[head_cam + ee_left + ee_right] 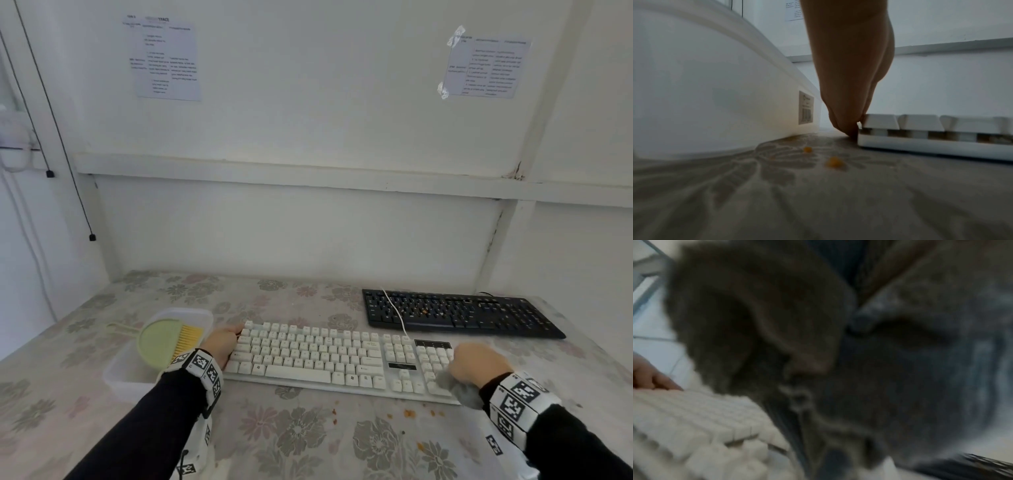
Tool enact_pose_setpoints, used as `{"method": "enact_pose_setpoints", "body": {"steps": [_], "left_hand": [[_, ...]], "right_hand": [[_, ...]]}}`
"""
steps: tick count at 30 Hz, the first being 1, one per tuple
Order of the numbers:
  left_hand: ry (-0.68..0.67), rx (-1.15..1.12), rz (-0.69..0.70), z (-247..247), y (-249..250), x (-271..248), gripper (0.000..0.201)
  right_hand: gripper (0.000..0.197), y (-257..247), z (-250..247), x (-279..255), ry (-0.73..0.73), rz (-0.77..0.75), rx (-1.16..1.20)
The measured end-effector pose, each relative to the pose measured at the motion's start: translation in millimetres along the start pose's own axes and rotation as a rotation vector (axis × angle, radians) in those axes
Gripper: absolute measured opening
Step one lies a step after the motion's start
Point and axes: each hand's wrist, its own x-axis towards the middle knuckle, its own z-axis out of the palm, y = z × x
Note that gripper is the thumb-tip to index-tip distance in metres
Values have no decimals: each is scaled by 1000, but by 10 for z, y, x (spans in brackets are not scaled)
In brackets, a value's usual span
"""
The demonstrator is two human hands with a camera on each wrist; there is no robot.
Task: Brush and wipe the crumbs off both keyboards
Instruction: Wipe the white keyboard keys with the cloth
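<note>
A white keyboard (318,356) lies across the middle of the table. My left hand (222,342) holds its left end, fingertips (849,129) against the edge. My right hand (479,363) grips a bunched grey cloth (459,387) on the number pad at the right end. In the right wrist view the grey cloth (859,361) fills most of the picture above the white keys (694,426). A black keyboard (455,313) with a few orange crumbs (424,311) on its keys lies behind, to the right. More crumbs (407,413) are scattered on the cloth-covered table in front.
A translucent white tub (126,373) at the left holds a green dustpan (157,342) and a yellow-bristled brush (188,339). A white cable (394,308) crosses the black keyboard. Two crumbs (834,162) lie beside the tub wall (715,97). A white wall rises behind the table.
</note>
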Motion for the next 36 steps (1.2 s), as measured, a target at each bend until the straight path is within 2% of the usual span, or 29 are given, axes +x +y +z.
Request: {"method": "enact_pose_setpoints", "body": {"steps": [2,5,9,11,12,15,19,23,27,29,33,36], "left_hand": [[-43,28,-2,-42,7,-2,40],[-152,144,42,-136,9,-41,39],[-319,461,109,-283,4,42,105],[-360,635,129,-319,38,101,130],[-393,701,126,-329,53,113,135],[-425,971,105,-342,126,27,137],[-455,1191,110,-352,158,-16,147],[-498,1158,206,-418,176,-110,139],[-513,1155,286,-456,144,-97,124],[-515,1148,275,-475,134,-63,124],[-477,1184,209,-470,104,-23,132],[-419,1212,132,-474,91,10,137]], "right_hand": [[14,-162,-46,-29,56,-77,-4],[15,-544,-17,-69,84,-209,97],[21,-1257,135,-61,27,-394,113],[22,-1621,266,-34,38,-467,133],[22,-1788,335,-34,47,-495,146],[23,-2174,548,-79,33,-527,196],[13,-2413,770,-141,-9,-513,24],[29,-2434,851,-256,-87,-497,-118],[27,-2497,813,-406,-192,-460,-273],[19,-2588,747,-428,-175,-464,-216],[29,-2827,796,-331,14,-545,114],[34,-2993,970,-277,-17,-537,13]]}}
